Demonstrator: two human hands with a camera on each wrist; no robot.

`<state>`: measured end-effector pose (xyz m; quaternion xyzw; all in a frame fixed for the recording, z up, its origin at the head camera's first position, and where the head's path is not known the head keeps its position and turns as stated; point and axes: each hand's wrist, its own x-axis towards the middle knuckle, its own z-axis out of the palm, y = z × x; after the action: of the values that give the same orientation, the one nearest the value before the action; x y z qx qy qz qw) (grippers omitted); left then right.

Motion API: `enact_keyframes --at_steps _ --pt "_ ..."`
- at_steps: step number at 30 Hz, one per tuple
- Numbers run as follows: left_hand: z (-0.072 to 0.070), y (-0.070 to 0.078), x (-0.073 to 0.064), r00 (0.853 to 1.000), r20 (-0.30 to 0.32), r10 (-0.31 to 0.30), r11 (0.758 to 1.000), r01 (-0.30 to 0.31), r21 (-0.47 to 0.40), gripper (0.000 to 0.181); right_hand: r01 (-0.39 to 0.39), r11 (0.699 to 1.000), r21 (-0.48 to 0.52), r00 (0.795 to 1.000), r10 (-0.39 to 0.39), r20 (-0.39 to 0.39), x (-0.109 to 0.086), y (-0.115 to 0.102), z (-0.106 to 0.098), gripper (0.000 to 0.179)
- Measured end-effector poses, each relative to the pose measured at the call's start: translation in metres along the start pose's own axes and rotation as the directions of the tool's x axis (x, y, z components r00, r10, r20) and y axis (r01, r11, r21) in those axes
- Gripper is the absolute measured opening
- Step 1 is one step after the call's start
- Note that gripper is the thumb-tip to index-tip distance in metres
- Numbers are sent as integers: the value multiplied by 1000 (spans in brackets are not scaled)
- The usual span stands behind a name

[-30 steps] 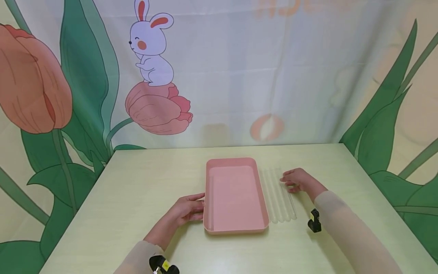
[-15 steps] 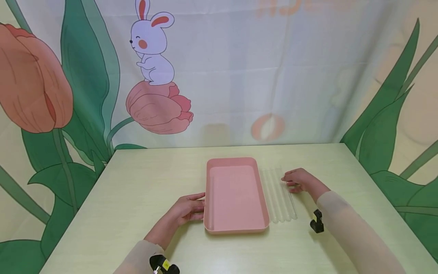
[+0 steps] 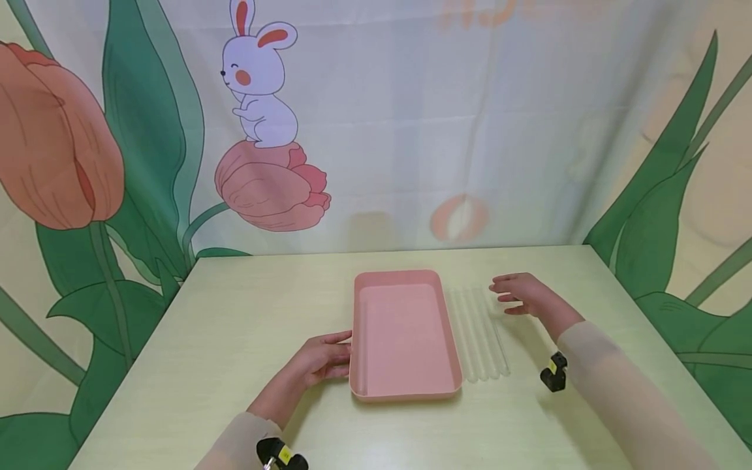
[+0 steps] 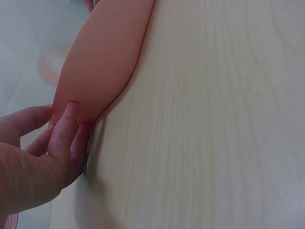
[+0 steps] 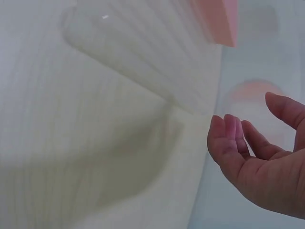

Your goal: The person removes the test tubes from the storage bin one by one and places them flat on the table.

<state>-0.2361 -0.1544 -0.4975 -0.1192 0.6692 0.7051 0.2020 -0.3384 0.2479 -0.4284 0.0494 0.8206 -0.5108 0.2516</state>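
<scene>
A pink rectangular tray (image 3: 405, 333) lies on the table. My left hand (image 3: 322, 359) rests its fingers against the tray's left outer wall (image 4: 102, 62); the left wrist view shows the fingertips touching it. Several clear tubes with rounded near ends (image 3: 483, 352) lie side by side along the tray's right edge. Above and right of their far ends hovers my right hand (image 3: 525, 294), fingers loosely bent and holding nothing. In the right wrist view it is apart from the rightmost clear tube (image 5: 128, 71). A faint clear strip runs along the tray's left inner side; whether it is a tube, I cannot tell.
The pale wooden table (image 3: 264, 294) extends to both sides of the tray. Behind it hangs a printed cloth (image 3: 388, 130) with a rabbit and tulips. A small black camera mount (image 3: 554, 372) sticks out below the right sleeve, another (image 3: 282, 454) at the left.
My right hand has let go of the rightmost tube, lifted off and moved up and right, its fingers spreading. The tubes, tray and left hand stay where they were.
</scene>
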Motion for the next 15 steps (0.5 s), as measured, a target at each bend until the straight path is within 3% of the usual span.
enact_keyframes --at_steps 8,15 --pt "1 0 -1 1000 11 3 1000 -3 -4 53 75 990 121 997 -74 -11 -16 -27 1 62" --pt "1 0 -3 1000 25 14 1000 -14 -4 54 121 982 146 991 -127 36 -27 -56 13 62"
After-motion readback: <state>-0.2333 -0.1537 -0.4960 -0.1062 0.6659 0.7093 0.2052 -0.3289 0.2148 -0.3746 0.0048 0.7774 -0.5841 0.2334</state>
